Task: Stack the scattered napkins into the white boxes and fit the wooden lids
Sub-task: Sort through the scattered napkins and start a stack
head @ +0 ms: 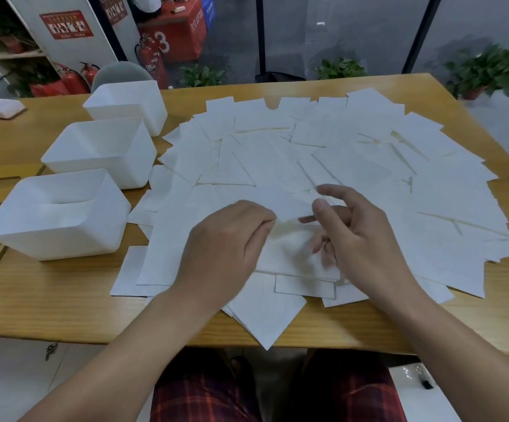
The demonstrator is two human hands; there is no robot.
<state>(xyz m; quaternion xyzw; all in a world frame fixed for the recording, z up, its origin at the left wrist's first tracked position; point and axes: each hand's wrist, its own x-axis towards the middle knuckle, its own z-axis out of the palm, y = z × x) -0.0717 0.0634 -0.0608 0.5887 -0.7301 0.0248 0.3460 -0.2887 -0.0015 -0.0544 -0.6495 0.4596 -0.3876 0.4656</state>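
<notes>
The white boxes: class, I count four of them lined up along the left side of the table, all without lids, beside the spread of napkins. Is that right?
Not quite. The head view shows three white boxes, not four: the near box, the middle box and the far box. The rest holds: they line the left side of the table, all without lids, beside the spread of napkins.

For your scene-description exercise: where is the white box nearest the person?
In the head view, the nearest white box sits on the table's left side, left of the left hand, beside the scattered napkins.
</notes>
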